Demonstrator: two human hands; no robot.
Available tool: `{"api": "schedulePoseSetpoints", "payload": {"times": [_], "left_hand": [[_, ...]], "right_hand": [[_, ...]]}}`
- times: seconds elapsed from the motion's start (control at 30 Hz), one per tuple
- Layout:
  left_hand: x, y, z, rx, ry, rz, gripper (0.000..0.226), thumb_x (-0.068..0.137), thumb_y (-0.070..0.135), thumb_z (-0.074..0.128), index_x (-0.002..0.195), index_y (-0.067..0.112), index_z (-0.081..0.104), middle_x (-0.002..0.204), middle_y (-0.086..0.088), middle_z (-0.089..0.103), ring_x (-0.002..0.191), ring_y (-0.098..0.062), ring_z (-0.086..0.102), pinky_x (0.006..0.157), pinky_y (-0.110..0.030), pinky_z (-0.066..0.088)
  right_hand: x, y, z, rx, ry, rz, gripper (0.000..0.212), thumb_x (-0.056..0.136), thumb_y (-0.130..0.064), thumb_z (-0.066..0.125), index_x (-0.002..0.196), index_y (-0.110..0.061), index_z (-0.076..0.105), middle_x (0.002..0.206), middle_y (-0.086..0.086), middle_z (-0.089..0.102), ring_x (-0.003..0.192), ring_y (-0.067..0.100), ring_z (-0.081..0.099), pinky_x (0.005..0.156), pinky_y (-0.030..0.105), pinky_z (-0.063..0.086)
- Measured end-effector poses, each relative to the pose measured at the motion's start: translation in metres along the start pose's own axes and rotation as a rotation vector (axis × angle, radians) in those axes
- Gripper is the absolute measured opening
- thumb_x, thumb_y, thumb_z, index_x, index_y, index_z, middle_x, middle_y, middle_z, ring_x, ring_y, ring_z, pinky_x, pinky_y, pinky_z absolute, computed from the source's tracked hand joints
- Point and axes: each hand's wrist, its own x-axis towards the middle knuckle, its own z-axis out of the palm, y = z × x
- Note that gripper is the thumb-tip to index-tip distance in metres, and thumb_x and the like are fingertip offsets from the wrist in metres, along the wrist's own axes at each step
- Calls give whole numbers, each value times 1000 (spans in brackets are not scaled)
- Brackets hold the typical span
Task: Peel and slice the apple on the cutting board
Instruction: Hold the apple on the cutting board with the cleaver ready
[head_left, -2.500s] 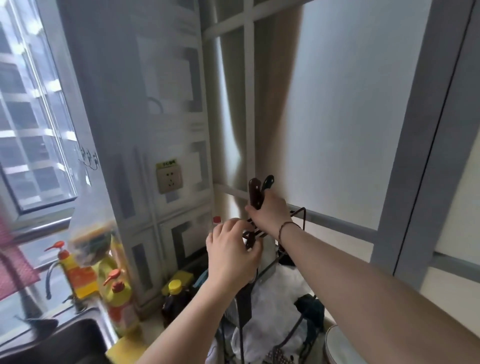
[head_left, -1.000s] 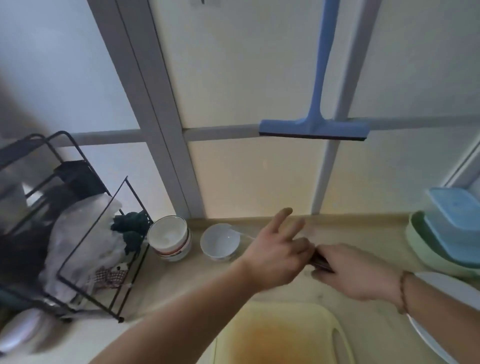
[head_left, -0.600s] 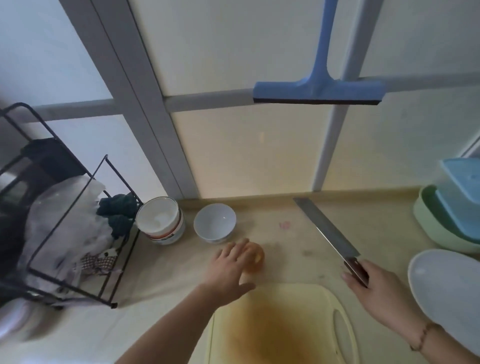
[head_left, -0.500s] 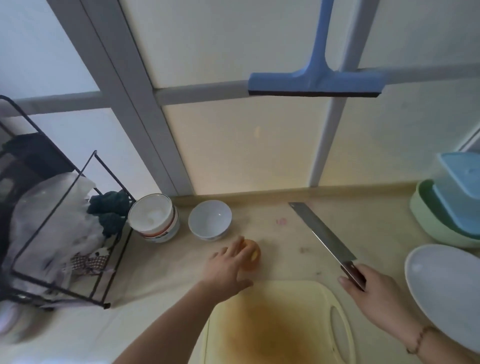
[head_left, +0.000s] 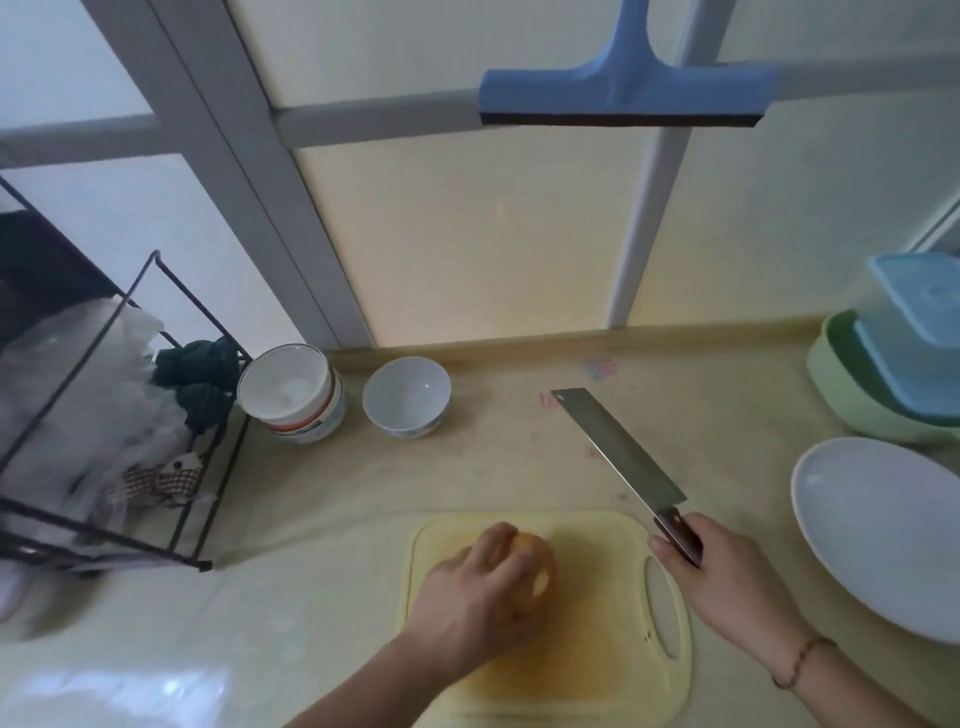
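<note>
Two bowls (head_left: 353, 397), a white plate (head_left: 883, 530), a blue squeegee (head_left: 623, 98).

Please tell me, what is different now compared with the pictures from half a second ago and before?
The left hand carried the apple from the counter behind the cutting board onto the board and grips it there. The right hand took the cleaver earlier and keeps holding it raised, blade pointing away. The two bowls, white plate and rack stayed in place.
</note>
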Motion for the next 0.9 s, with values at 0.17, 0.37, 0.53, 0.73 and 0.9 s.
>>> {"api": "schedulePoseSetpoints", "payload": {"times": [0.17, 0.37, 0.53, 0.73, 0.9], "left_hand": [[-14, 13, 22, -78, 15, -76, 69, 67, 56, 57, 132, 45, 37, 139, 5, 48, 83, -19, 68, 58, -26, 56], [-33, 1, 26, -73, -12, -90, 105, 62, 57, 70, 148, 43, 11, 162, 0, 29, 121, -28, 61, 100, -33, 48], [-73, -26, 35, 41, -70, -266, 125, 51, 90, 55, 155, 27, 26, 158, -2, 40, 138, -23, 49, 109, -43, 43], [-83, -35, 48, 3, -203, -297, 118, 65, 97, 45, 145, 10, 45, 156, -13, 41, 144, -27, 28, 110, -37, 25], [-69, -37, 49, -21, -91, -278, 120, 72, 93, 43, 156, 8, 33, 165, -14, 13, 153, -33, 11, 124, -34, 6]], "right_hand": [[-17, 6, 17, -66, 27, -12, 30, 89, -49, 53, 73, -25, 44, 57, -3, 55, 55, 14, 55, 48, 30, 40], [-32, 14, 44, -140, 70, -79, 25, 88, -49, 54, 84, -27, 44, 72, -10, 51, 65, 11, 52, 54, 30, 46], [-50, 35, 76, -305, -9, -159, 85, 52, -47, 89, 116, -2, 58, 112, 13, 65, 103, 32, 63, 85, 39, 53], [-54, 44, 92, -235, -104, -161, 98, 59, -43, 87, 134, 3, 43, 144, 21, 44, 132, 33, 44, 107, 36, 36], [-38, 27, 85, -41, -102, -128, 98, 76, -38, 76, 148, -7, 17, 154, 9, 25, 141, 21, 28, 113, 28, 24]]}}
